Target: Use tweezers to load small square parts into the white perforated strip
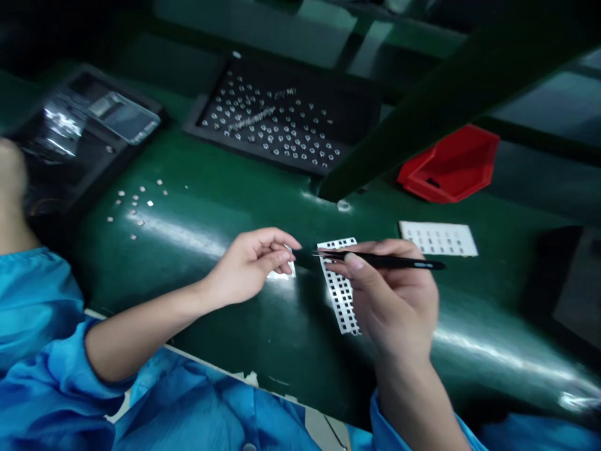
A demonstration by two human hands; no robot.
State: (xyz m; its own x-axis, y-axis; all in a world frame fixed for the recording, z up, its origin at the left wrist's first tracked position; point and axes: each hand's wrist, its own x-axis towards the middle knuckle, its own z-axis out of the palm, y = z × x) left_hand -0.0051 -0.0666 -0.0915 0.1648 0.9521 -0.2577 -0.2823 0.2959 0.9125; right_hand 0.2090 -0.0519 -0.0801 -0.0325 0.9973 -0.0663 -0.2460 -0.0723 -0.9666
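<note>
Along the near edge of the green bench [244, 341], 2 hands work in a blue smock. The right hand [392, 297] is closed in a pen grip on fine black tweezers [404, 262], whose tips point left and lie over the top end of a perforated white strip [340, 307]. The strip rests on the bench, just under the right hand's fingers, its rows of square holes running near to far. The left hand [248, 266] is half closed, its fingers curled over a small white piece [285, 272]. Whether that piece is firmly held cannot be determined.

The strip appears thin, light and easily bent, and its holes weaken it, so it is best taken by the solid outer edge. The tweezers look stiff and light, and are best held mid-shank.

A white card [437, 238] lies right of the hands. Loose small metal parts [136, 203] lie left, with many more in a black tray [206, 122] at the far side. A red plastic bin [451, 166] sits far right. A further hand [10, 175] at the left edge appears to be a co-worker's.
</note>
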